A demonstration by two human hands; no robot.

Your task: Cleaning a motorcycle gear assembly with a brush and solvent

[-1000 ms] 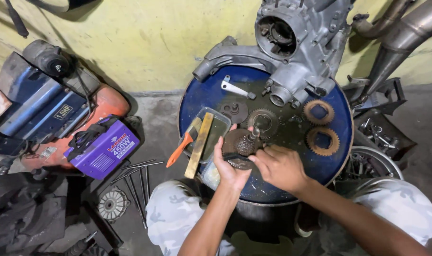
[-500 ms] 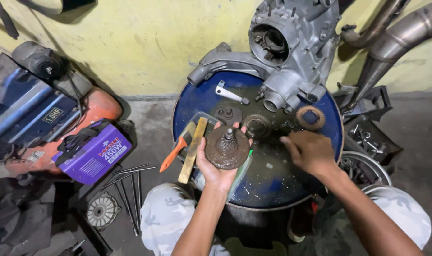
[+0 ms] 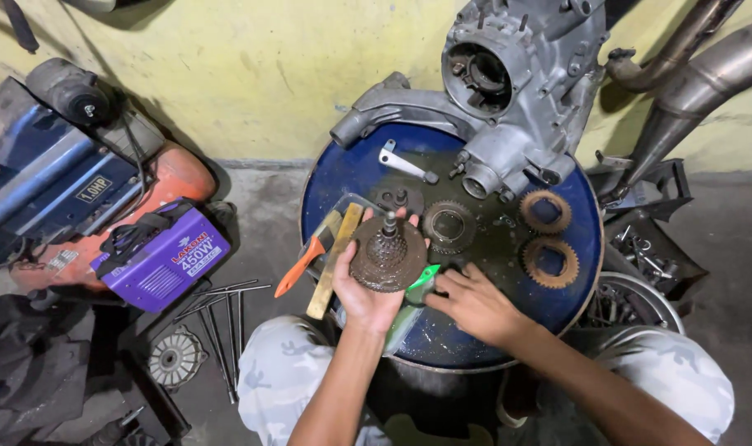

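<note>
My left hand [image 3: 361, 295] holds a greasy round gear cluster [image 3: 387, 252] with a short shaft, lifted over the near left part of a blue drum top [image 3: 343, 169]. My right hand [image 3: 473, 302] rests low on the drum just right of it, fingers touching a green-handled tool [image 3: 424, 277]. A dark gear ring [image 3: 448, 225] lies beyond the cluster, and two brown friction rings [image 3: 545, 211] [image 3: 550, 262] lie to the right. A grey engine casing [image 3: 516, 91] stands at the drum's far side.
A wooden-handled tool [image 3: 334, 260] and an orange-handled tool [image 3: 300, 266] lie at the drum's left rim, a metal lever [image 3: 405, 165] farther back. On the floor left: purple welder box [image 3: 161, 254], orange compressor [image 3: 87, 194], metal rods [image 3: 219, 318], round cover [image 3: 174, 358]. Exhaust pipes [image 3: 698, 78] at right.
My left hand has kept the gear cluster raised. My right hand moved from the far brown ring back down to the green-handled tool near the drum's front.
</note>
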